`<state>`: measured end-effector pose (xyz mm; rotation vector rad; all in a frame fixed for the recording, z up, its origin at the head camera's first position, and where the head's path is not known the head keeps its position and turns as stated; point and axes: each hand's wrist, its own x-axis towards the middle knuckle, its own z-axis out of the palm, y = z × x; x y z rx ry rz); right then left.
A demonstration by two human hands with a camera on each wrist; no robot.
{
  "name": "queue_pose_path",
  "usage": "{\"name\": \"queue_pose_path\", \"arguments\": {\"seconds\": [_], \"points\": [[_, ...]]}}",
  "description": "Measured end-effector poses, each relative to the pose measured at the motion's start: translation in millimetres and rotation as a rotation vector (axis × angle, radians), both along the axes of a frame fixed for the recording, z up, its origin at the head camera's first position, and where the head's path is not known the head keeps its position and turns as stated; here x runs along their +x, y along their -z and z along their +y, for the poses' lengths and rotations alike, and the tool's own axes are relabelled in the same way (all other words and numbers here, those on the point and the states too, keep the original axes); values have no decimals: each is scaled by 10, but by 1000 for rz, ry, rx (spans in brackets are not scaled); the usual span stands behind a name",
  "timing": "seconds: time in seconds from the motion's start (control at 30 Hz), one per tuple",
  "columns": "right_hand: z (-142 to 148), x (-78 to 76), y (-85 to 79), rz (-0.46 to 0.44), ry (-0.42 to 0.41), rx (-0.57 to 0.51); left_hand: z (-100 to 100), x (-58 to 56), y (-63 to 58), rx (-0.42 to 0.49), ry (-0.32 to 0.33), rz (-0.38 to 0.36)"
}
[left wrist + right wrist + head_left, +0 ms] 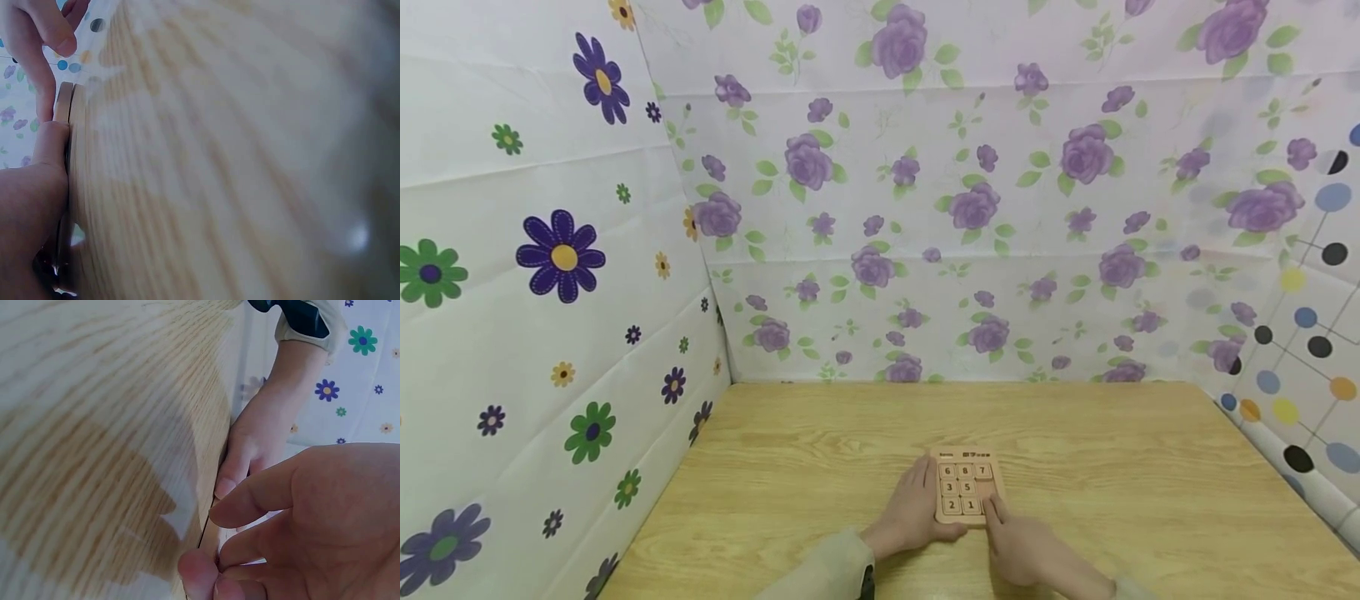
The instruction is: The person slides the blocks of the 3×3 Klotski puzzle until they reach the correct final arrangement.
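Observation:
A wooden number slide puzzle (956,521) lies flat on the table. Its top row reads 6, 8, 7; below come 3 and 5, then 2 and 1. A bare gap shows right of the 5. My left hand (910,512) holds the board at its lower left corner, fingers along the left edge and thumb by the bottom edge. With its fingertips, my right hand (1026,546) touches the lower right part and covers that corner. In the right wrist view, the fingers of my right hand (337,519) are loosely bent and grip nothing.
The wood-grain table (820,442) stretches around the puzzle on all sides. Flower-printed cloth walls stand at the left (497,333) and back (880,325), and a dotted cloth (1307,392) hangs at the right. A dark band (867,582) circles my left wrist.

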<state>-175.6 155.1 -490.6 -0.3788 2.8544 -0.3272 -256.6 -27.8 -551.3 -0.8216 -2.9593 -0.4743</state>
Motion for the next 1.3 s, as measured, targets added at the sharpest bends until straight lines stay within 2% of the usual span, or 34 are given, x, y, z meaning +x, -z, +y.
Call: {"name": "queue_pose_path", "arguments": {"seconds": [0.4, 0.63, 1.03, 1.3], "points": [[9, -3, -49, 29, -29, -24, 4, 2, -9, 6, -5, -11], [12, -60, -26, 12, -20, -37, 3, -3, -16, 7, -5, 4], [14, -117, 7, 20, 9, -51, 3, -3, 27, -1, -15, -18], [25, -162, 25, 15, -8, -62, 3, 9, 2, -5, -7, -11]]}}
